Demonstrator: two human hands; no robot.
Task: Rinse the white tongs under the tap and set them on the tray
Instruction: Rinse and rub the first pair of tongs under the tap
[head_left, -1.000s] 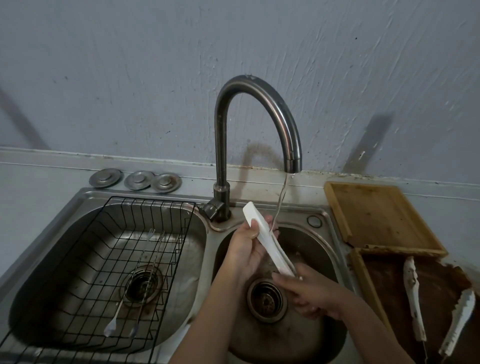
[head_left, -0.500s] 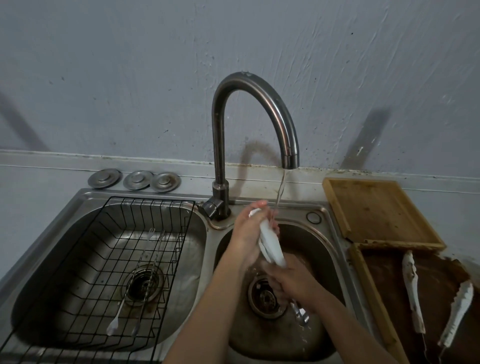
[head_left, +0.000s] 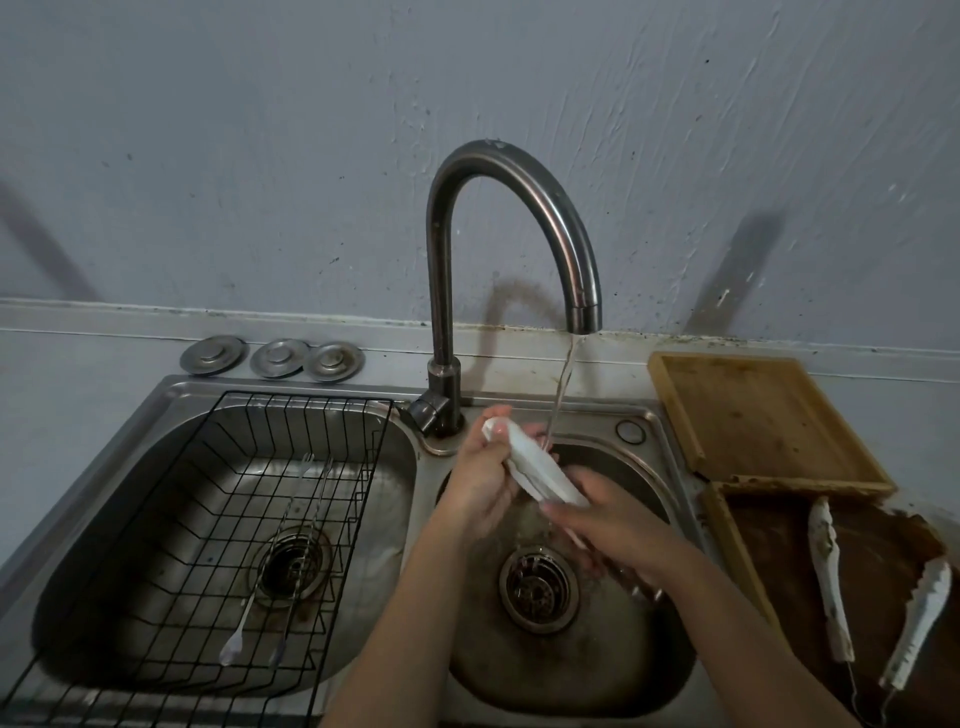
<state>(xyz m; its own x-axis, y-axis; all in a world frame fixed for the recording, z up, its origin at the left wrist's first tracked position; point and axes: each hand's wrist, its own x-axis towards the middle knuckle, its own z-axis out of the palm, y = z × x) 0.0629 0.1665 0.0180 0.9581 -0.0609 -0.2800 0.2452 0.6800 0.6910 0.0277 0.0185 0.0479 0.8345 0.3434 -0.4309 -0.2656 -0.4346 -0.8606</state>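
Three tongs (head_left: 540, 470), three metal stoppers (head_left: 272, 357).

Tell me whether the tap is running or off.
Running. A thin stream of water falls from the spout of the tap onto the white tongs, held in both hands over the right sink basin.

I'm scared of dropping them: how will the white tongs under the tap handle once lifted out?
The white plastic tongs are wet under the water stream, so probably slippery. Both the left hand and right hand grip them; they look thin, likely light and fairly stiff.
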